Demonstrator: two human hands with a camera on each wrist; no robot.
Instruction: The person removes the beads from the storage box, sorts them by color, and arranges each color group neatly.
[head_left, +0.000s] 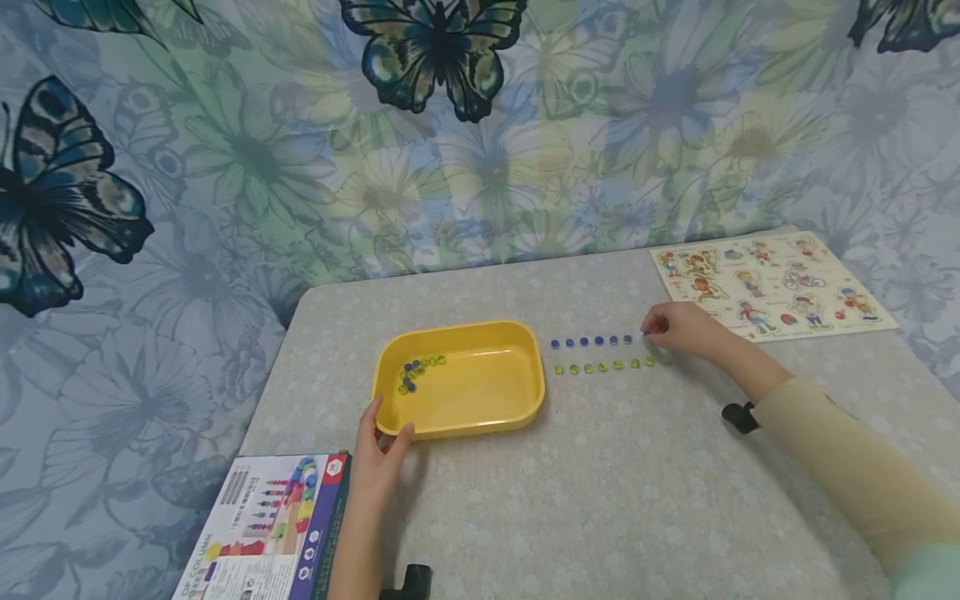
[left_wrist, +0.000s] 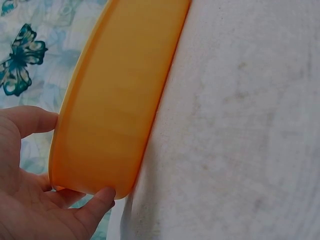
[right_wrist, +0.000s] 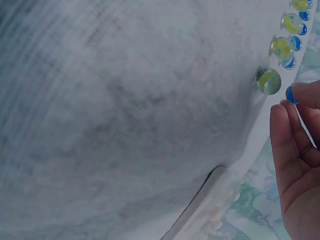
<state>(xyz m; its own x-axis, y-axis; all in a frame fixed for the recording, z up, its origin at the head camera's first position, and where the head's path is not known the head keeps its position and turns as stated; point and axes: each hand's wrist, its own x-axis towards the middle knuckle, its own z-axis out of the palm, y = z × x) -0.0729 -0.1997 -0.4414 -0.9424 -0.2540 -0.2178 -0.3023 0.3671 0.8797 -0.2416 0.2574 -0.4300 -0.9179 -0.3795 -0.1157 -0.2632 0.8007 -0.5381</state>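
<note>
My left hand (head_left: 379, 458) grips the near left corner of a yellow plastic tray (head_left: 465, 432), its fingers and thumb set on either side of the corner. Inside the tray, blue and yellow-green glass marbles (head_left: 441, 360) cluster toward the left. At the end of a row of blue marbles (head_left: 598, 341), my right hand (head_left: 682, 327) pinches a blue marble (right_wrist: 290, 95) between thumb and fingertips. Parallel to that row and nearer to me runs a line of yellow-green marbles (head_left: 603, 367); the right wrist view has its last marble (right_wrist: 270, 81) beside my fingertips.
Behind my right hand lies a flat board with cartoon figures (head_left: 772, 283). A printed box (head_left: 262, 525) is at the front left, beside my left forearm. The table's (head_left: 585, 500) far edge meets a butterfly-patterned cloth (head_left: 487, 167).
</note>
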